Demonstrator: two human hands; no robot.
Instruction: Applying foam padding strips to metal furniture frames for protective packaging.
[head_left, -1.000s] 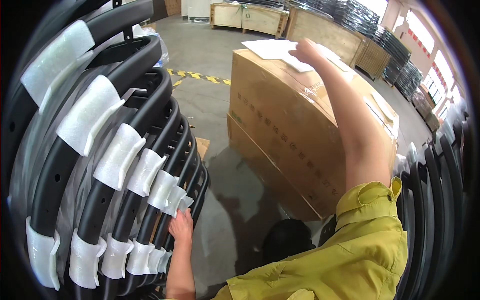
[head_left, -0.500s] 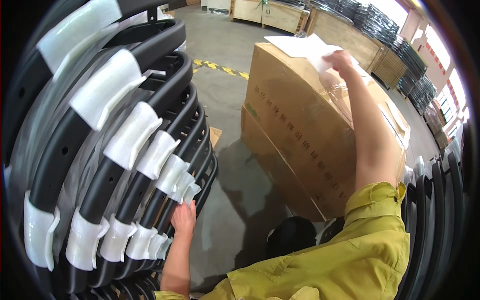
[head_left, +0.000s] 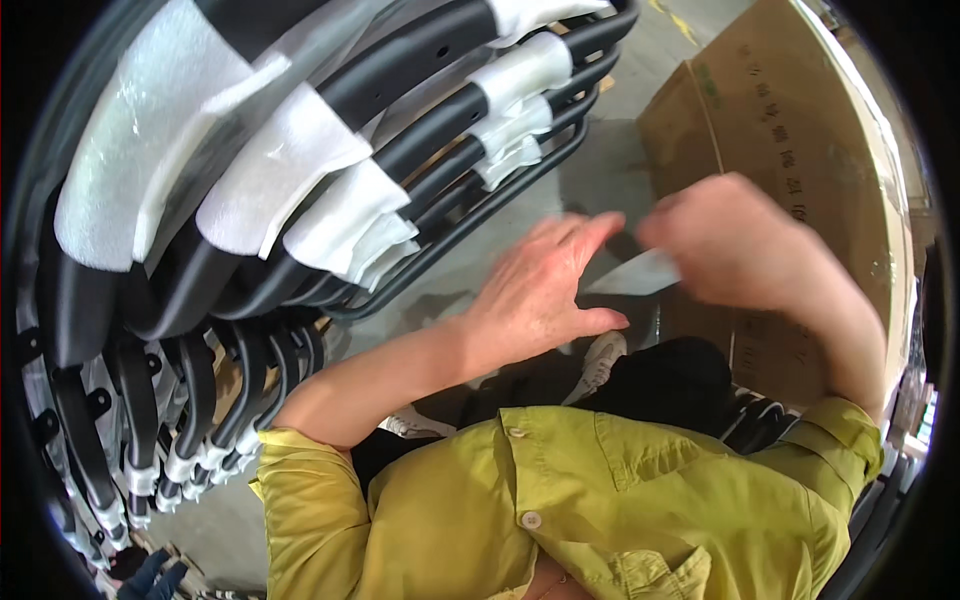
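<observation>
1. Left hand (head_left: pixel 540 285), bare: palm downward, thumb and fingers spread well apart, nothing gripped. Located near the middle of the view, over the gap between the frames and the carton.

2. Right hand (head_left: pixel 720 240), bare, blurred: fingers bent together and clamped on one end of a white sheet. Located in front of the carton; whether it touches the carton cannot be told.

3. White sheet (head_left: pixel 635 275), thin, blurred: located between the two hands, running from the right fingers to a narrow tip by the opening between left thumb and forefinger. Contact with the left hand cannot be told.

4. Black tubular frames (head_left: pixel 410 62), curved, ranked side by side: upper left, beyond the left forearm.

5. White foam wraps (head_left: pixel 300 175), several: folded around the tubes of those frames, their free edges standing out.

6. Lower black frames (head_left: pixel 140 420), in a row, with white wrapping near their lower ends: left edge.

7. Carton (head_left: pixel 740 130), large, brown, dark marks on its face: right side, standing on the grey floor (head_left: pixel 600 180).

8. Shirt (head_left: pixel 430 500), yellow-green, buttoned, worn by the person: lower part.

9. Pale shoe (head_left: pixel 603 365): below the left hand.
</observation>
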